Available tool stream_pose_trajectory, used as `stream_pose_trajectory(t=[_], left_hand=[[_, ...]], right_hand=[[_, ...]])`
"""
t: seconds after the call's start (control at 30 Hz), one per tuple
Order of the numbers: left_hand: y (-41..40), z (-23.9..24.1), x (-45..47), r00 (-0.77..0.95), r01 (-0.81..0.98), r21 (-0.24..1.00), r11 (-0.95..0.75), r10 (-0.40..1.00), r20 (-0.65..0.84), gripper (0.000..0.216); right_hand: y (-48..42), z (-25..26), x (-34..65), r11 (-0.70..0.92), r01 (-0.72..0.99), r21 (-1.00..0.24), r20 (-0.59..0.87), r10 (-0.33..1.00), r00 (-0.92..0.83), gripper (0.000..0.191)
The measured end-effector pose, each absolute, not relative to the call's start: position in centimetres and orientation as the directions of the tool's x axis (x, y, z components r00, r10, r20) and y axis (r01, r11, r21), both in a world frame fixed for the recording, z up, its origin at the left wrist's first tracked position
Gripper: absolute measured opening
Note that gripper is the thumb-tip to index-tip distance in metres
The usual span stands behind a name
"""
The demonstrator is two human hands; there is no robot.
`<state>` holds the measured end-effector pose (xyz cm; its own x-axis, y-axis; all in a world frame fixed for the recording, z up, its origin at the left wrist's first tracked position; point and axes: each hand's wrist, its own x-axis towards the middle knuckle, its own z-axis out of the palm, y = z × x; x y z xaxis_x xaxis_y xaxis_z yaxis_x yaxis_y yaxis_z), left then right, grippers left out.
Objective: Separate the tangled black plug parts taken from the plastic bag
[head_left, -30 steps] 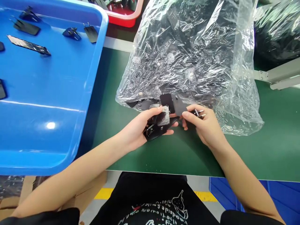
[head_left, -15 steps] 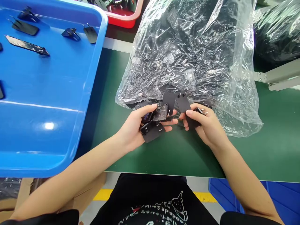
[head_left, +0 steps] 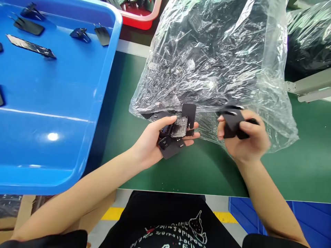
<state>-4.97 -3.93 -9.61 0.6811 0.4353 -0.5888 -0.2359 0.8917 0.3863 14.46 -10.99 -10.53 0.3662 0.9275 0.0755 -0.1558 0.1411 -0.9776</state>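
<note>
My left hand (head_left: 155,141) is closed round a small stack of black plug parts (head_left: 176,132), some with metal prongs and a shiny insert showing. My right hand (head_left: 245,141) grips a single black plug part (head_left: 232,122), held apart from the stack and a little blurred by motion. Both hands hover over the green table (head_left: 207,168), right in front of the mouth of a large clear plastic bag (head_left: 214,58) full of the same black parts. A few parts spill out of the bag's opening beside my left thumb.
A big blue tray (head_left: 64,103) fills the left, with several black parts lying along its far side. A red bin (head_left: 139,17) stands behind it. A second filled plastic bag (head_left: 307,38) sits at the far right, above a grey metal rail (head_left: 307,84).
My right hand has pulled one black part away from the stack and moved right. My left hand has stayed put with the stack.
</note>
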Motion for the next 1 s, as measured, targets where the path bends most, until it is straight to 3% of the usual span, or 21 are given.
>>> stream_pose_trajectory(t=[0.1,0.3,0.4,0.57,0.83,1.0], left_hand=[[-4.0,-9.7,-5.0,0.705,-0.207,0.372,0.905,0.402,-0.585,0.032],[-4.4,-9.8,-5.0,0.749,-0.138,0.343,0.929,0.324,-0.577,0.032],[-4.7,-9.9,-4.9,0.762,-0.080,0.355,0.932,0.286,-0.581,0.032],[-5.2,-10.1,-4.7,0.757,0.039,0.446,0.894,0.265,-0.598,0.029],[-5.6,-10.2,-4.5,0.729,0.069,0.479,0.875,0.284,-0.623,0.023],[-5.6,-10.1,-4.4,0.720,0.070,0.488,0.870,0.294,-0.629,0.023]], right_hand=[[-10.8,-10.1,15.1,0.144,-0.150,-0.978,0.080,0.927,0.367,0.025],[-10.9,-11.9,14.8,-0.146,0.069,-0.987,-0.107,0.911,0.398,0.013],[-10.9,-12.2,14.4,-0.225,-0.012,-0.974,-0.219,0.931,0.293,0.013],[-11.1,-11.6,14.1,-0.232,-0.052,-0.971,-0.238,0.959,0.153,0.014],[-11.4,-10.9,13.7,-0.215,0.277,-0.936,-0.188,0.974,0.123,0.021],[-11.4,-10.7,13.6,-0.251,0.304,-0.919,-0.220,0.966,0.134,0.020]])
